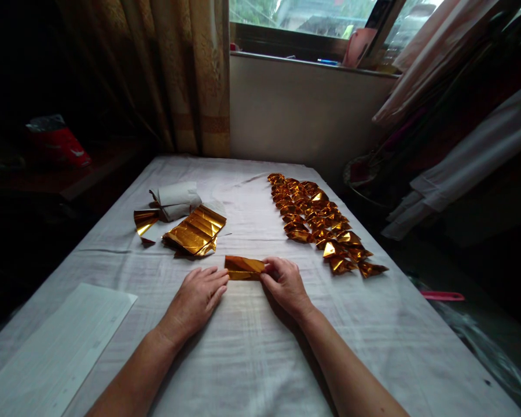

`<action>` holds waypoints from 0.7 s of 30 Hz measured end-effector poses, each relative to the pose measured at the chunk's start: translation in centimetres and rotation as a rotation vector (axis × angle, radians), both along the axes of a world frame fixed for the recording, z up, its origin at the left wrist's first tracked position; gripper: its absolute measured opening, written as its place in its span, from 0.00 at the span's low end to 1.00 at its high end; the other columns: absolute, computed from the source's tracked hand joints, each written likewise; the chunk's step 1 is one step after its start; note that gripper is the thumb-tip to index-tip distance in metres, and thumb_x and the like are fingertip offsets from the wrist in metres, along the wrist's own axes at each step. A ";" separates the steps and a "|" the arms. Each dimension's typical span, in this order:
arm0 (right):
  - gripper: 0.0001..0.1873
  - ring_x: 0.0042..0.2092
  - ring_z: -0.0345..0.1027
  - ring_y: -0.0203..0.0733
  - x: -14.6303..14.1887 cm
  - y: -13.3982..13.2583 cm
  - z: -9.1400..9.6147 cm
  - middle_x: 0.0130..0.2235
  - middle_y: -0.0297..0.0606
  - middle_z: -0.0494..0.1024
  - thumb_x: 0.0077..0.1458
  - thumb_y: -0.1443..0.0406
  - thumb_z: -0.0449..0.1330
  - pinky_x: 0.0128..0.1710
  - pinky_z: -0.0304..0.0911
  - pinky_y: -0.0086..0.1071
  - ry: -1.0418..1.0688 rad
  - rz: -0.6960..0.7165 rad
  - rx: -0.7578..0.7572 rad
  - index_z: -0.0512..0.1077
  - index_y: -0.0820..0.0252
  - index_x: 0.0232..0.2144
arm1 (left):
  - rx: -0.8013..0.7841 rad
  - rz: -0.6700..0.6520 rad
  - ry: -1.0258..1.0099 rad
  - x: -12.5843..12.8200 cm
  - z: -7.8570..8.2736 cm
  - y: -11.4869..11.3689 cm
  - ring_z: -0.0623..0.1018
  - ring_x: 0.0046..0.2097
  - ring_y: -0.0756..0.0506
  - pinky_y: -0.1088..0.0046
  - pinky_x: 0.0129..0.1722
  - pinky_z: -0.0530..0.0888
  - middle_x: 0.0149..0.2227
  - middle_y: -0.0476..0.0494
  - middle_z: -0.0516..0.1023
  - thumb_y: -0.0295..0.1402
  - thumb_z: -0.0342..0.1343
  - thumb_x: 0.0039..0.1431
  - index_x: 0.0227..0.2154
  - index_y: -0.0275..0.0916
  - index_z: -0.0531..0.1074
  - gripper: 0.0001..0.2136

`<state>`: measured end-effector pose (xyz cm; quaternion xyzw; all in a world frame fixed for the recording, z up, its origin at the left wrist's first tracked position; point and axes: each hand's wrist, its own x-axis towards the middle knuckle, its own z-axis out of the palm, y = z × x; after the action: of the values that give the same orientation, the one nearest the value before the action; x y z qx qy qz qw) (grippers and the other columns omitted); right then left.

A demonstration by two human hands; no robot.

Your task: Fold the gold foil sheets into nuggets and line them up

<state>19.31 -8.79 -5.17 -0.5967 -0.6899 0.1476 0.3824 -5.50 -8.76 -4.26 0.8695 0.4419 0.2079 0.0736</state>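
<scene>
A folded strip of gold foil paper lies on the white cloth between my hands. My left hand rests flat beside it, fingers stretched out and fingertips at its left end. At the right end, my right hand pinches the strip between thumb and fingers. Just beyond my left hand sits a stack of gold foil sheets. Several rows of folded gold foil pieces cover the far right of the table.
Behind the stack are a crumpled white paper wrapper and a curled gold scrap. A white sheet of paper lies at the left on the cloth-covered table. Clothes hang at the right, by a pink handle.
</scene>
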 end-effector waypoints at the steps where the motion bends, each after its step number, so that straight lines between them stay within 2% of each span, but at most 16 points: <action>1: 0.14 0.37 0.73 0.43 -0.1 0.0 0.1 0.31 0.31 0.80 0.48 0.69 0.61 0.45 0.62 0.40 0.017 -0.002 -0.003 0.74 0.54 0.39 | 0.025 0.017 -0.002 0.2 0.2 -0.1 0.76 0.55 0.38 0.50 0.56 0.68 0.52 0.44 0.79 0.35 0.48 0.67 0.49 0.44 0.77 0.14; 3: 0.16 0.35 0.73 0.42 -0.5 -0.2 0.2 0.30 0.31 0.79 0.49 0.69 0.60 0.45 0.63 0.39 0.065 -0.020 0.006 0.73 0.54 0.43 | 0.093 0.062 -0.031 0.8 0.7 -0.6 0.75 0.55 0.37 0.49 0.57 0.67 0.53 0.41 0.79 0.34 0.49 0.66 0.49 0.42 0.76 0.14; 5: 0.16 0.35 0.74 0.42 -0.9 -0.4 0.4 0.31 0.32 0.79 0.51 0.68 0.59 0.44 0.64 0.39 0.104 -0.064 0.050 0.73 0.55 0.44 | 0.146 0.069 -0.099 1.8 1.1 -1.3 0.75 0.54 0.39 0.54 0.55 0.70 0.52 0.39 0.79 0.34 0.50 0.66 0.49 0.40 0.76 0.14; 7: 0.15 0.36 0.74 0.43 -1.5 -0.7 0.7 0.32 0.33 0.80 0.53 0.66 0.59 0.44 0.65 0.40 0.125 -0.103 0.120 0.72 0.55 0.45 | 0.148 0.053 -0.175 2.9 1.3 -1.9 0.77 0.51 0.40 0.58 0.52 0.73 0.49 0.40 0.79 0.36 0.49 0.67 0.51 0.41 0.75 0.15; 9: 0.15 0.38 0.74 0.43 -2.1 -1.1 1.1 0.34 0.35 0.80 0.54 0.65 0.59 0.44 0.66 0.39 0.152 -0.106 0.193 0.72 0.55 0.46 | 0.108 0.038 -0.255 3.7 1.2 -2.4 0.77 0.52 0.41 0.60 0.52 0.74 0.52 0.39 0.78 0.37 0.50 0.66 0.57 0.40 0.70 0.18; 12: 0.16 0.40 0.75 0.42 -3.1 -1.7 1.4 0.36 0.35 0.80 0.56 0.66 0.59 0.45 0.68 0.39 0.215 -0.049 0.262 0.70 0.54 0.48 | -0.007 0.037 -0.384 4.3 1.0 -2.7 0.74 0.58 0.40 0.61 0.57 0.73 0.58 0.37 0.73 0.39 0.53 0.65 0.63 0.39 0.62 0.25; 14: 0.17 0.41 0.75 0.42 -3.6 -2.0 1.5 0.38 0.35 0.80 0.57 0.67 0.59 0.46 0.69 0.38 0.265 0.010 0.271 0.70 0.53 0.50 | -0.123 0.038 -0.466 4.5 1.0 -2.8 0.74 0.59 0.40 0.62 0.58 0.72 0.59 0.38 0.73 0.40 0.53 0.64 0.62 0.41 0.64 0.25; 17: 0.19 0.42 0.76 0.40 -4.2 -2.2 1.3 0.40 0.34 0.81 0.58 0.68 0.59 0.47 0.71 0.37 0.329 0.124 0.240 0.69 0.51 0.51 | -0.312 0.062 -0.562 4.6 1.2 -2.8 0.79 0.51 0.41 0.65 0.51 0.76 0.50 0.40 0.79 0.42 0.54 0.62 0.54 0.41 0.72 0.19; 21: 0.21 0.45 0.76 0.39 -4.4 -2.4 1.2 0.44 0.36 0.81 0.57 0.71 0.57 0.47 0.72 0.34 0.396 0.250 0.196 0.69 0.50 0.52 | -0.445 0.180 -0.701 4.8 1.2 -2.6 0.82 0.40 0.43 0.70 0.40 0.79 0.44 0.40 0.82 0.44 0.56 0.59 0.51 0.39 0.74 0.20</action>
<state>14.89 -11.16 -3.92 -0.4263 -0.6808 0.2404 0.5449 -0.69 -11.36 -3.09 0.6669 0.4984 0.3962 0.3871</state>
